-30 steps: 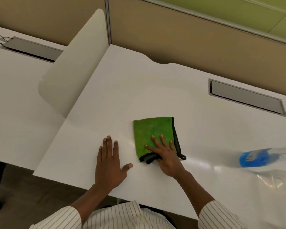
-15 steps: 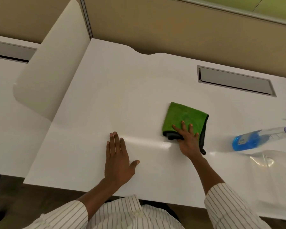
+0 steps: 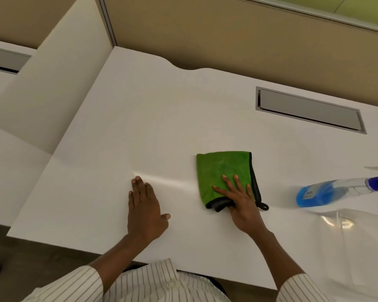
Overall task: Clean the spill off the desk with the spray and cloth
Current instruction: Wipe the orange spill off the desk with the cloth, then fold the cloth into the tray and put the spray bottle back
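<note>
A folded green cloth (image 3: pixel 223 171) with a dark edge and a small loop lies flat on the white desk (image 3: pixel 153 118), right of centre. My right hand (image 3: pixel 240 201) presses down on its near part, fingers spread over the green side and the thumb at the dark fold. My left hand (image 3: pixel 144 210) rests flat on the bare desk to the left of the cloth, fingers together, holding nothing. A clear spray bottle (image 3: pixel 327 192) of blue liquid lies on its side at the right, its blue nozzle at the frame edge. A faint wet streak shines between my hands.
A grey recessed cable tray (image 3: pixel 308 110) sits in the desk at the back right. A cream divider panel (image 3: pixel 46 90) stands along the left side, with another desk beyond it. A clear plastic sheet (image 3: pixel 347 236) lies on the desk near the bottle. Tan partition walls close the back.
My right hand slid the cloth rightward and away from my left hand, then drew it back a little toward me. My left hand stayed flat in place.
</note>
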Motion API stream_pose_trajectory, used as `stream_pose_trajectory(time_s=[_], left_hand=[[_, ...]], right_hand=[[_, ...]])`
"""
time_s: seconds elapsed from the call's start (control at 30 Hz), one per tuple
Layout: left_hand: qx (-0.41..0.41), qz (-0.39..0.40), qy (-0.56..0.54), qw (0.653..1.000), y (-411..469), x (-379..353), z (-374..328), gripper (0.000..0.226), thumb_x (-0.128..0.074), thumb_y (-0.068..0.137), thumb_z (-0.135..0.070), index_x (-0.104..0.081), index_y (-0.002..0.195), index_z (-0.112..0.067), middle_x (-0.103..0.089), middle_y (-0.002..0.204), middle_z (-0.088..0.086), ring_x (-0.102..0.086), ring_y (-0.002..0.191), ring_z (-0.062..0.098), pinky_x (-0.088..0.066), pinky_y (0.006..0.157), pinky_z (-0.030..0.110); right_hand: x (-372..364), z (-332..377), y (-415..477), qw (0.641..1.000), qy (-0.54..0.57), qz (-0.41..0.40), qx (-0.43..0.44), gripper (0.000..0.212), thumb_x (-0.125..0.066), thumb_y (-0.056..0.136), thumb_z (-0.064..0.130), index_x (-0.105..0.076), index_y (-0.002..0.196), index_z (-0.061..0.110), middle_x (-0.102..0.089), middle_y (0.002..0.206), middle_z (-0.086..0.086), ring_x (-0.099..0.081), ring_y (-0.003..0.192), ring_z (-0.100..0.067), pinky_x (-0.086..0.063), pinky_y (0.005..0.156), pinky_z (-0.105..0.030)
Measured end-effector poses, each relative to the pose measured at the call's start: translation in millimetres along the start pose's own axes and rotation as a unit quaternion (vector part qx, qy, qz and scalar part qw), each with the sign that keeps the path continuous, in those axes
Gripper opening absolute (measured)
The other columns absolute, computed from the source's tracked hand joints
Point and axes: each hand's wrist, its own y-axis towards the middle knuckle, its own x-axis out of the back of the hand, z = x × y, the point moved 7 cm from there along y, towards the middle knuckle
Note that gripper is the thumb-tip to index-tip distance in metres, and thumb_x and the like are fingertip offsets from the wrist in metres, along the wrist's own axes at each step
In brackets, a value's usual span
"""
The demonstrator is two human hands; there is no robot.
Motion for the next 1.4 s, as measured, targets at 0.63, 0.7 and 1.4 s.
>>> stream_pose_trajectory(time_s=[0.63,0.7,1.4], left_hand=[[0.034,0.030,0.002,0.999,1.8,5.9,-3.1,0.128,-0.074,0.093,-0.057,0.009,0.168,0.004,0.030,0.174,0.026,0.025,0.165,0.038,0.003,0.137,0.051],[0.036,0.031,-0.005,0.999,1.9,8.2,-4.1,0.136,-0.076,0.085,-0.068,0.006,0.169,0.000,0.027,0.175,0.026,0.025,0.166,0.038,0.008,0.136,0.052],[-0.061,0.309,-0.666,0.677,-28.7,44.4,-99.0,0.037,-0.081,0.090,-0.019,-0.079,0.125,-0.010,-0.077,0.134,0.017,-0.078,0.118,0.027,-0.065,0.084,0.030]], right_hand=[[-10.1,49.2,42.5,0.985,0.100,0.136,0.019,0.069,-0.054,0.099,-0.003,-0.052,0.148,0.046,-0.031,0.171,0.011,-0.001,0.164,-0.020,0.006,0.131,-0.053],[-4.1,59.6,14.4,0.961,0.227,0.158,-0.022,0.072,-0.051,0.098,-0.009,-0.058,0.139,0.049,-0.047,0.162,0.013,-0.017,0.161,-0.010,-0.008,0.133,-0.042],[68.7,37.0,-85.3,0.708,0.667,-0.021,-0.231,0.036,-0.069,0.097,0.007,-0.071,0.132,0.008,-0.073,0.133,-0.018,-0.071,0.123,-0.036,-0.062,0.096,-0.045]])
